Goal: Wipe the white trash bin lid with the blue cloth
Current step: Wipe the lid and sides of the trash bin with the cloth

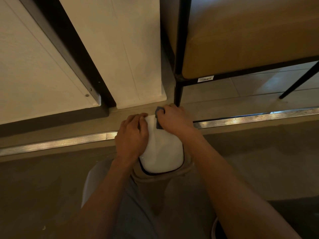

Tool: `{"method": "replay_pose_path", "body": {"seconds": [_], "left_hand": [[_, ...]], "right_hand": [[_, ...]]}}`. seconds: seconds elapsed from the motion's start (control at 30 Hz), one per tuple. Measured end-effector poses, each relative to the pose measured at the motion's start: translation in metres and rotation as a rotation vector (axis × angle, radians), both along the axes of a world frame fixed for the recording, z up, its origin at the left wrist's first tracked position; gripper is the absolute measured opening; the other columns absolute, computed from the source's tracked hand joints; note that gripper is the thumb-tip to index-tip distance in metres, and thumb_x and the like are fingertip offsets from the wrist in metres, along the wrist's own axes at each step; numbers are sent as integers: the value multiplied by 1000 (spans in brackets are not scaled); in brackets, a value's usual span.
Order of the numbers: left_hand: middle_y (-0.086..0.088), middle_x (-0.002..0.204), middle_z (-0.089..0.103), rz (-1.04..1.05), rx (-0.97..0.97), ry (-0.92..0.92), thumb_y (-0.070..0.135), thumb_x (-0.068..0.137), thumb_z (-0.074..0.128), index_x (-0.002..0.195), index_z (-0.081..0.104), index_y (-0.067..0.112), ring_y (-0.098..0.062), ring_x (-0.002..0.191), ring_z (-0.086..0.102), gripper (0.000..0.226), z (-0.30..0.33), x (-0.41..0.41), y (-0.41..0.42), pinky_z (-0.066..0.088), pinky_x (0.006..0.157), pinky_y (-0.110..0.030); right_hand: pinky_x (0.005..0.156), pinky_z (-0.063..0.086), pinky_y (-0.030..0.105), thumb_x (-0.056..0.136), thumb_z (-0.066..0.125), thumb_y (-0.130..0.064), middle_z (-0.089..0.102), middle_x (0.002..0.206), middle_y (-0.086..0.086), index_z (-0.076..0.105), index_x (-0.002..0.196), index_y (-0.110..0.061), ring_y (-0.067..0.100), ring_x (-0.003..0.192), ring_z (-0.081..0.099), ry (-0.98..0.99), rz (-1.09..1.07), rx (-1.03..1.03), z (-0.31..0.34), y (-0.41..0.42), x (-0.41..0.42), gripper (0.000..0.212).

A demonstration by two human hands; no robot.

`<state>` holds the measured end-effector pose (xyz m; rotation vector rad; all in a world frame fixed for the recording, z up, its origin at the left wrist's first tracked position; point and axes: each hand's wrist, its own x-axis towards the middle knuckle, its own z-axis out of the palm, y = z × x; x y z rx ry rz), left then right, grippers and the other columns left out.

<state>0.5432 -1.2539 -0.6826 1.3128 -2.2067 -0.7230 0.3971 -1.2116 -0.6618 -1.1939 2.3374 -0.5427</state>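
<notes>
The white trash bin lid (162, 152) is seen from above, a rounded white surface with a dark rim at its near edge. My left hand (132, 137) lies on the lid's left side, fingers curled over its far left edge. My right hand (174, 119) presses the blue cloth (158, 125) against the lid's far right corner. Only small folds of the cloth show beside my fingers; the rest is hidden under the hand.
White cabinet doors (120, 49) with a dark gap stand behind the bin. A black metal-framed stand (178, 87) carrying a tan box is at the right, its leg just behind my right hand. A metal floor strip (60, 143) crosses the floor.
</notes>
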Motion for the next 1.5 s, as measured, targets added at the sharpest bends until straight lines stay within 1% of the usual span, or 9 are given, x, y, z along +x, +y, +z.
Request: {"method": "replay_pose_path", "body": {"seconds": [0.3,0.47,0.6,0.77,0.97,1.07,1.27,1.37,1.5], "left_hand": [[-4,121,66,-25,-36,-19,31,100,33,123,67,17,-23,110,59,44,0,2,1,40,96,-29],[-5,121,65,-13,-24,-16,32,99,30,124,65,16,-24,110,59,46,-1,1,1,44,97,-36],[-4,122,65,0,-2,-10,32,100,30,124,65,18,-24,109,59,45,-1,-1,4,47,96,-38],[-3,121,66,10,-16,-24,33,100,30,123,66,19,-24,108,60,45,0,0,6,47,94,-37],[-5,121,65,-21,-45,-39,33,101,29,124,64,16,-23,107,60,46,-2,2,6,42,92,-30],[-7,122,65,-23,-57,-52,33,101,27,126,63,15,-26,107,59,47,-3,1,5,45,93,-35],[-8,121,63,-2,-61,-57,32,101,24,126,61,15,-28,106,58,47,-4,-4,3,47,95,-42],[-7,120,63,34,-53,-62,32,101,25,125,61,16,-27,105,58,46,-8,5,2,46,94,-40],[-8,116,65,33,-54,-51,28,102,28,123,63,14,-28,101,59,43,-7,4,7,48,91,-42]], "right_hand": [[117,27,44,103,27,-36,44,149,5,44,144,-14,29,140,36,216,-124,-395,-31,63,45,49],[101,42,43,98,34,-35,56,132,6,57,129,-14,29,122,48,194,-123,-379,-19,44,30,44],[85,39,38,101,37,-32,57,127,10,61,121,-13,29,113,49,54,-142,-185,-9,16,6,37],[104,40,43,103,32,-35,51,140,8,50,136,-16,29,125,46,150,-170,-349,-18,46,29,42],[121,21,47,105,34,-34,20,164,3,22,156,-19,25,152,13,175,-192,-410,-46,104,71,55],[119,25,45,104,34,-35,25,162,2,26,155,-19,25,149,23,185,-183,-437,-42,93,59,55],[97,41,37,104,35,-34,49,141,7,45,142,-20,26,122,51,-152,-236,-308,-16,35,-2,42],[96,46,41,102,36,-29,53,135,9,53,134,-15,29,116,54,-108,-84,-265,-17,23,0,39],[106,39,38,97,35,-27,58,128,6,57,129,-12,23,120,49,91,92,-496,-23,49,18,42]]}}
